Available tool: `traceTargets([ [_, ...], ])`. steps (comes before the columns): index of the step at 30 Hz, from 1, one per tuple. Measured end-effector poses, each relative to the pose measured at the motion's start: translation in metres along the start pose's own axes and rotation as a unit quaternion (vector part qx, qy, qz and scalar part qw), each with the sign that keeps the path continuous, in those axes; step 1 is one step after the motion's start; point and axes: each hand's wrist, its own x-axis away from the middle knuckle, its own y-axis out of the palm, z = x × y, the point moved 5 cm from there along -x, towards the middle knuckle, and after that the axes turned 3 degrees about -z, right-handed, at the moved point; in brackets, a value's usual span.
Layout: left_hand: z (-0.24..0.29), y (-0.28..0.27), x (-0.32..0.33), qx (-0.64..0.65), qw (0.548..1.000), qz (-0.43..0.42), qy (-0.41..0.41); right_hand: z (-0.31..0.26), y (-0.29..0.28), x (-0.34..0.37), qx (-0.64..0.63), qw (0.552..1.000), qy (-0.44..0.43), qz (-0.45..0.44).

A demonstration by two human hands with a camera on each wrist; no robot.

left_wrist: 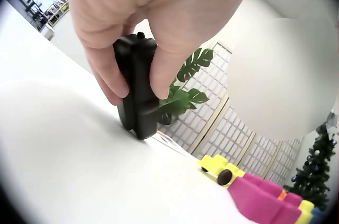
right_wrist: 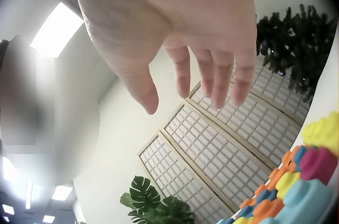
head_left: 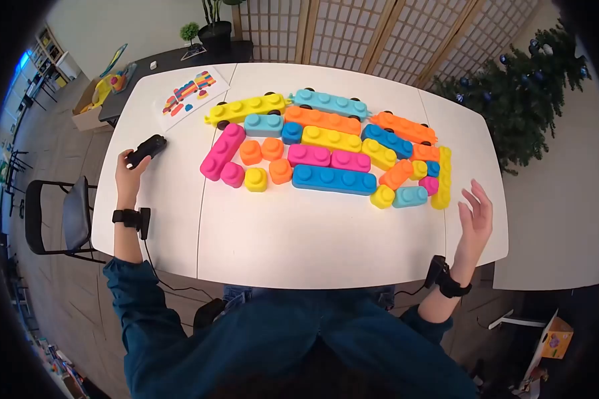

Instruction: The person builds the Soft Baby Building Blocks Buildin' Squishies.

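Observation:
My left hand (head_left: 128, 169) pinches a black handheld device (head_left: 146, 151) between thumb and fingers at the left of the table. In the left wrist view the device (left_wrist: 136, 86) stands on edge, its lower end right at the white tabletop. Relaxed fingers, holding nothing, show on my right hand (head_left: 476, 216) near the table's right side. Closest to it is a long yellow block (head_left: 441, 178). Toy building blocks in several colours lie grouped mid-table, among them a long blue block (head_left: 334, 179) and a pink block (head_left: 223, 151).
Behind the blocks stand wheeled bases in yellow (head_left: 246, 108), light blue (head_left: 329, 103) and orange (head_left: 404, 128). A printed picture sheet (head_left: 192, 98) lies at the back left of the white table (head_left: 279, 246). A folding chair (head_left: 73, 213) is at the left, a decorated tree (head_left: 512, 100) at the right.

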Motion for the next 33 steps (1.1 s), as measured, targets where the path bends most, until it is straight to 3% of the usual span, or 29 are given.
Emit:
traceTargets([
  [2, -0.011, -0.001, -0.001, -0.099, 0.994, -0.027, -0.049, 0.009, -0.020, 0.013, 0.009, 1.000, 0.000, 0.025],
  [6, -0.041, -0.001, -0.024, -0.194, 0.980, -0.041, -0.001, 0.012, -0.040, 0.021, 0.031, 0.996, -0.004, 0.081],
  [10, -0.001, 0.001, -0.006, -0.292, 0.955, -0.005, 0.047, 0.020, -0.041, 0.023, 0.047, 0.994, -0.004, 0.094],
  [12, 0.061, -0.007, 0.019, -0.311, 0.932, 0.066, 0.173, 0.017, -0.034, 0.025, 0.049, 0.995, -0.018, 0.088],
  [13, 0.094, -0.006, 0.035, -0.292, 0.926, 0.100, 0.219, 0.019, -0.031, 0.024, 0.071, 0.994, -0.020, 0.078],
  [14, 0.122, -0.010, 0.052, -0.289, 0.926, 0.101, 0.222, 0.016, -0.025, 0.026, 0.094, 0.993, -0.021, 0.067],
  [16, 0.168, -0.014, 0.087, -0.152, 0.968, 0.073, 0.185, 0.011, -0.010, 0.032, 0.116, 0.991, -0.031, 0.065],
  [18, 0.214, -0.009, 0.130, -0.067, 0.973, 0.080, 0.208, 0.005, 0.011, 0.037, 0.192, 0.979, -0.067, -0.016],
  [19, 0.229, -0.005, 0.148, -0.059, 0.973, 0.076, 0.210, 0.005, 0.014, 0.038, 0.193, 0.978, -0.071, -0.014],
  [22, 0.244, 0.011, 0.176, 0.003, 0.978, 0.055, 0.199, 0.003, 0.020, 0.043, 0.222, 0.966, -0.113, -0.070],
  [33, 0.224, 0.029, 0.205, 0.047, 0.990, -0.001, 0.134, 0.024, -0.024, 0.054, 0.220, 0.974, -0.036, 0.036],
])
